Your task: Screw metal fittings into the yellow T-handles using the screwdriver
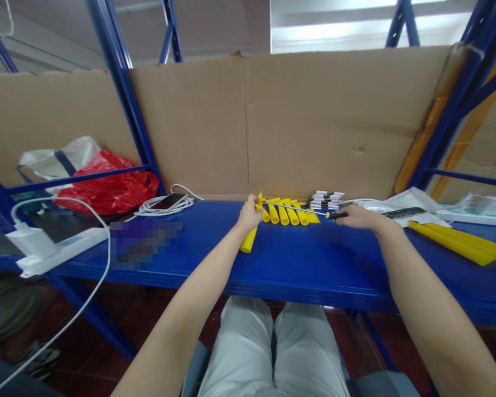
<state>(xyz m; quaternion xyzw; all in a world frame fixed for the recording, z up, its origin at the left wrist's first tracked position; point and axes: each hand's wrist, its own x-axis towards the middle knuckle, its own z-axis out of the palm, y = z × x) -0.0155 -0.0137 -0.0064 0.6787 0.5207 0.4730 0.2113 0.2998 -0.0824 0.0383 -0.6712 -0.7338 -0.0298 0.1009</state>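
Note:
My left hand (248, 216) is wrapped round a yellow tube (248, 242), whose round lower end sticks out below the fingers. A small yellow piece (260, 199) shows at the top of that hand. My right hand (355, 216) grips the dark handle of a screwdriver (334, 215). Its long thin metal shaft points left, with the tip at or near the piece by my left hand; the exact contact is too small to tell. Behind the shaft, several yellow tubes (293, 216) lie side by side on the blue shelf (306, 259).
Small white-and-black pieces (326, 199) are stacked near the cardboard wall (314, 127). Long yellow pieces (458, 242) and plastic packaging (409, 201) lie at right. At left are a white power strip (66, 252), coiled cable (161, 207), phone (171, 200) and red bag (107, 182).

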